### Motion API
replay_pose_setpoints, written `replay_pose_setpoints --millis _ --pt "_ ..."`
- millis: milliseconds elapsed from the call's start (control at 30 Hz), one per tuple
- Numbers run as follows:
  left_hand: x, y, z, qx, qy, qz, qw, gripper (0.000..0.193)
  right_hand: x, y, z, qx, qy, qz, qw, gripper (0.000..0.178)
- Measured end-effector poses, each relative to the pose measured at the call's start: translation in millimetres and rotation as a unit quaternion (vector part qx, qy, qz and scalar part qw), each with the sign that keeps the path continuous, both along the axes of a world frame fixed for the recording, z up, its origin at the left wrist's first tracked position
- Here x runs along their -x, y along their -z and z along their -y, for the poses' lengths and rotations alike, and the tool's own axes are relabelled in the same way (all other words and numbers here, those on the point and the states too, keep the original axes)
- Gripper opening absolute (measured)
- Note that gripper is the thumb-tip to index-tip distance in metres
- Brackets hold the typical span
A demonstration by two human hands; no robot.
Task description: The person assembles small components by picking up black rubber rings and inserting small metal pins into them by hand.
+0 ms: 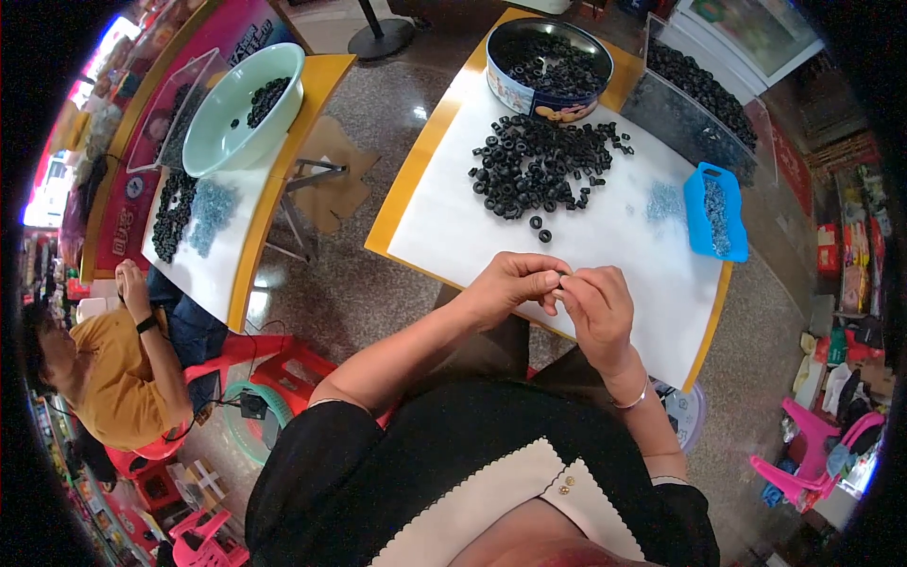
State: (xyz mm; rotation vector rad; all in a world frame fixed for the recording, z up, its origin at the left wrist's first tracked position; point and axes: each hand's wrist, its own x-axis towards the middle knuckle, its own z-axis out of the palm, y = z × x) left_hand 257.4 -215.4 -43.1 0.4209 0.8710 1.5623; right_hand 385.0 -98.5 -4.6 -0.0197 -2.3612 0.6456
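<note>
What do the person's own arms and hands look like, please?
Both the left hand and right hand are ungloved. A thin, silvery bracelet circles the right wrist; the left wrist looks bare. The short sleeves are black with pale edges.

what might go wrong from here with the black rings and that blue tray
The small dark piece, pinched between the left hand and right hand near the front edge of the table, might slip and fall. The blue tray sits close to the right edge, so a bump could spill its pale pieces. Two black rings lying apart from the pile, nearest the hands, could get knocked aside.
</note>
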Motion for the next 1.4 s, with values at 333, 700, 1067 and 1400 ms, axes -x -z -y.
replay_pose_setpoints --millis 333,700,1067,1400 --pt "13.7 -3.8 2.1 0.032 0.119 -0.059 0.991 0.035 -3.3 6.2 1.9 -0.006 0.001 0.033 0.999 0.017" --pt "10.6 -3.2 0.0 0.044 0.108 -0.067 0.991 0.034 -1.3 -0.9 -5.0 0.196 -0.038 0.135 0.97 0.02" --pt "-5.7 -4.2 -0.2 0.054 -0.02 -0.152 0.987 0.03 0.5 3.7 7.5 0.246 0.023 0.108 0.963 0.023" --pt "-5.7 -14.5 -0.2 0.026 -0.02 -0.161 0.986 0.027 -1.3 -0.2 10.5 0.223 0.038 0.104 0.969 0.03"
